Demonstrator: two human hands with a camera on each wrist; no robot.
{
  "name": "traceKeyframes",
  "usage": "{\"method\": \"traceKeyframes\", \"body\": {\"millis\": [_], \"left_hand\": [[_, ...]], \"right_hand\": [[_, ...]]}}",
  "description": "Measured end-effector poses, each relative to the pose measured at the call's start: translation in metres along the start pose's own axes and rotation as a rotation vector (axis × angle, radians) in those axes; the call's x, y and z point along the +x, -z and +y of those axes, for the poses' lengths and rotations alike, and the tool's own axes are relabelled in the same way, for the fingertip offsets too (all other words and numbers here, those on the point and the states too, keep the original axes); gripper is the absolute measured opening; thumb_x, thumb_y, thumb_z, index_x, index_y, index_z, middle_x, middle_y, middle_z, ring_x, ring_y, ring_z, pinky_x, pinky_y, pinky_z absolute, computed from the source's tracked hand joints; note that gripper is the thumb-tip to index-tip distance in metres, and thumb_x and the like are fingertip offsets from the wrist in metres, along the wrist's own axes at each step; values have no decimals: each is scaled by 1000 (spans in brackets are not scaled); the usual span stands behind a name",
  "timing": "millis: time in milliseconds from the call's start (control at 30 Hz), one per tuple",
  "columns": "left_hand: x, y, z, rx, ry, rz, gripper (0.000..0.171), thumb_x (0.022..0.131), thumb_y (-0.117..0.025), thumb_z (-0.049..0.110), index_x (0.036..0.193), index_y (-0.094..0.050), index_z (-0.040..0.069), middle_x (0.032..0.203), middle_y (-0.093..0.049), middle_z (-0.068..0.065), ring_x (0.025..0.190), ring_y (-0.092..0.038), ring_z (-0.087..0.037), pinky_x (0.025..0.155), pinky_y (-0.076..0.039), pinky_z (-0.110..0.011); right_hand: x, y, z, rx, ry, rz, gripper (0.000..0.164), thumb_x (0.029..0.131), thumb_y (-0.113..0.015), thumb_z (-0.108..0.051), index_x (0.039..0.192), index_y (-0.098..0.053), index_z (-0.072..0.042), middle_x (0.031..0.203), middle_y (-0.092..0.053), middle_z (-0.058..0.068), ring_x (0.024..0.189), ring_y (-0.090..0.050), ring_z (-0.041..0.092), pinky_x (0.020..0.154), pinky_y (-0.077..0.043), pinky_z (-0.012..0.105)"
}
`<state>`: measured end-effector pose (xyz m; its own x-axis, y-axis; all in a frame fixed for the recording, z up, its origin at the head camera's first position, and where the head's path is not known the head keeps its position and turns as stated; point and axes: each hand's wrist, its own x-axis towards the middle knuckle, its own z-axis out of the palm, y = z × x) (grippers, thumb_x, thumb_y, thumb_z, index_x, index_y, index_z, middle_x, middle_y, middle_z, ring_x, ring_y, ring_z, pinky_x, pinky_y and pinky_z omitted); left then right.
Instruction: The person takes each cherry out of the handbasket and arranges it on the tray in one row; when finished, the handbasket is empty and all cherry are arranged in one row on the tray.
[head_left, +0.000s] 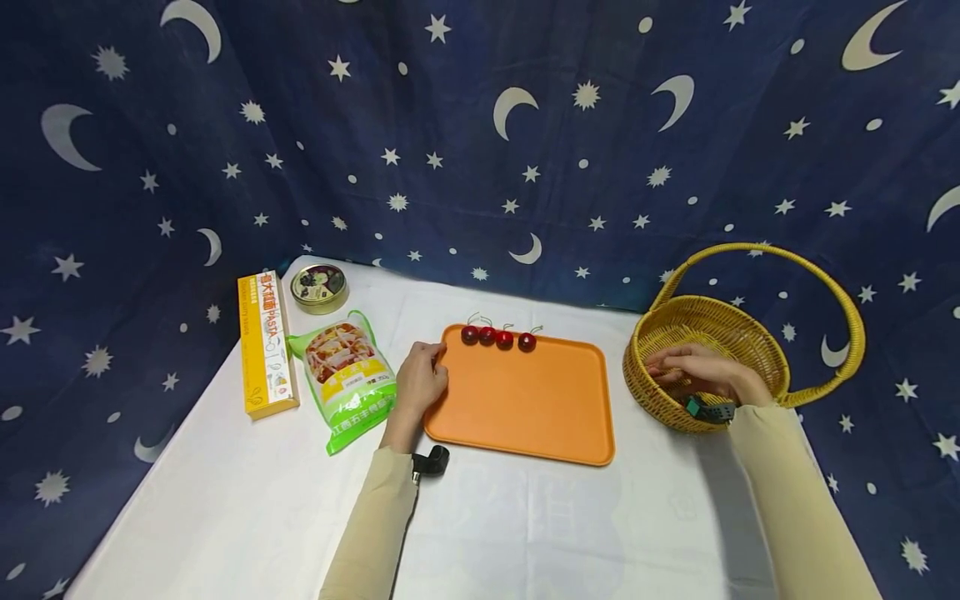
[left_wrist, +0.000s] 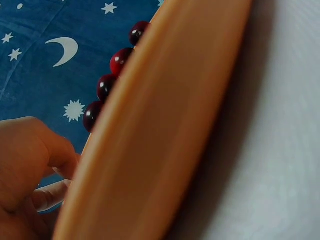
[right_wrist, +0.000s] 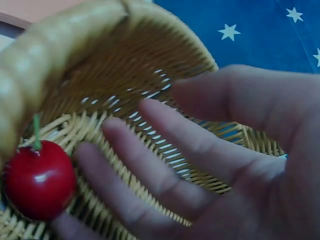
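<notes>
My left hand (head_left: 422, 377) grips the left rim of an orange tray (head_left: 525, 400); in the left wrist view its curled fingers (left_wrist: 62, 155) meet the rim. Several dark red cherries (head_left: 505, 340) with stems sit in a row along the tray's far edge. My right hand (head_left: 693, 369) reaches inside a yellow wicker basket (head_left: 757, 350) with a tall handle. The right wrist view shows its fingers (right_wrist: 165, 175) spread and loosely bent. One bright red cherry (right_wrist: 40, 180) with a green stem lies in the basket beside the fingertips, outside any grasp.
Left of the tray lies a green bag of food (head_left: 348, 375). Beyond it are a round tin (head_left: 318, 287) and a yellow and white pasta box (head_left: 266, 346). A dark blue cloth (head_left: 450, 125) with moons and stars hangs behind the white table (head_left: 525, 533).
</notes>
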<state>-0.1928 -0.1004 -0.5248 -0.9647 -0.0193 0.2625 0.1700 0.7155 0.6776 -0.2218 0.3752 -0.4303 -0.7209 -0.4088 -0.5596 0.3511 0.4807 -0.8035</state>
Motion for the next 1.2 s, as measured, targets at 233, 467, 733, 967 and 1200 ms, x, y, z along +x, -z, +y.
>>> {"method": "traceKeyframes", "body": {"millis": [233,467,733,967,1200], "left_hand": [[0,0,0,1,-2,-1,39,81,-61,0,120,-69,-1,105,-61,-20,89,-62,-34,79,-51,-46],[0,0,0,7,1,-5,39,81,-61,1,120,-69,-1,104,-61,-20,88,-62,-34,79,-50,-46],[0,1,0,6,1,0,39,80,-60,0,118,-69,-2,104,-61,-20,89,-62,-34,78,-50,-46],[-1,1,1,-3,-2,5,39,80,-60,0,118,-69,-2,104,-61,-20,88,-62,-34,78,-50,-46],[-1,1,1,-2,-36,37,39,79,-60,-1,116,-70,-3,103,-62,-21,90,-64,-35,77,-51,-46]], "right_hand": [[-1,-4,4,-30,-44,-29,42,103,-43,-14,135,-45,14,107,-63,3,92,-62,12,73,-53,34],[-8,-2,10,-43,14,-109,33,97,-51,-6,125,-55,10,102,-65,-1,81,-59,10,69,-51,27],[-11,0,21,-47,115,-155,34,93,-55,2,125,-52,14,106,-67,-2,89,-62,6,74,-51,23],[-11,-1,26,24,161,-26,28,97,-51,0,123,-59,5,105,-70,-4,91,-64,7,75,-53,26],[-13,-3,22,84,177,187,26,98,-53,-5,121,-63,3,103,-70,-1,88,-65,13,75,-56,32]]}}
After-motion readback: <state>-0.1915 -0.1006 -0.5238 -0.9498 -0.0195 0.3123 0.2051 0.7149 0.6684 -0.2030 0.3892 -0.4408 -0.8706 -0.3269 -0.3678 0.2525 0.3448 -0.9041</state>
